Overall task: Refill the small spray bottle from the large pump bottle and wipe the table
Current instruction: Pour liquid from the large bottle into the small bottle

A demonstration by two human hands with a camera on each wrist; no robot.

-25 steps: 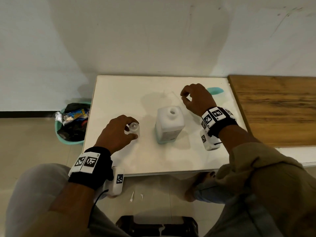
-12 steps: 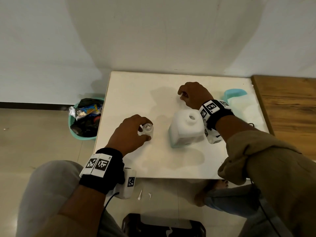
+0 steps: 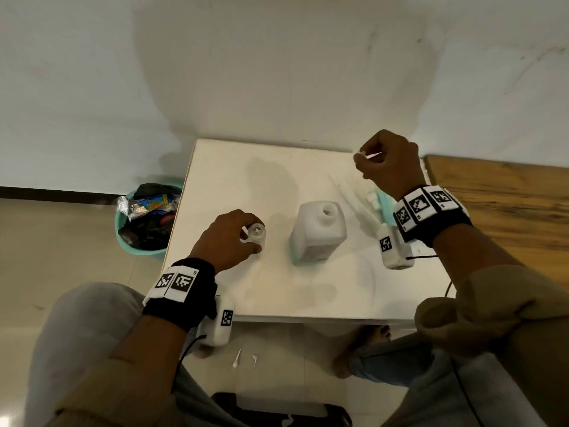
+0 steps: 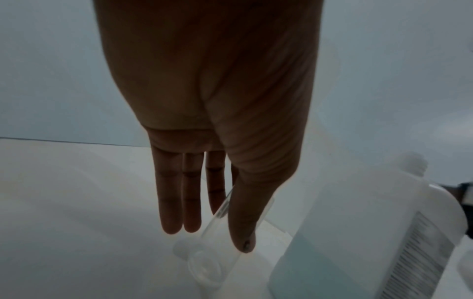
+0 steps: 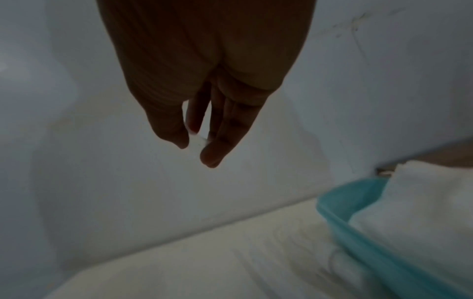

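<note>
My left hand [image 3: 252, 238] grips the small clear spray bottle [image 3: 257, 232], which stands capless on the white table [image 3: 277, 303]; the left wrist view shows the thumb and fingers [image 4: 179, 226] around the bottle [image 4: 217, 257]. The large white bottle [image 3: 318, 238] stands to its right with its neck open, also seen at the right edge as the large bottle [image 4: 371, 232]. My right hand [image 3: 365, 158] is raised over the table's back right corner and pinches a small white piece [image 5: 197, 140]; I cannot tell what it is.
A teal tray [image 5: 340, 214] holding a white cloth [image 5: 414, 202] sits at the table's right edge. Blurred pale streaks [image 3: 354, 198] lie on the table below my right hand. A teal bin [image 3: 123, 238] of rubbish stands on the floor left. A wooden bench [image 3: 508, 204] adjoins at right.
My right hand rose from the tabletop behind the large bottle and moved toward the back right corner, pinching the white piece. The left hand kept hold of the small bottle.
</note>
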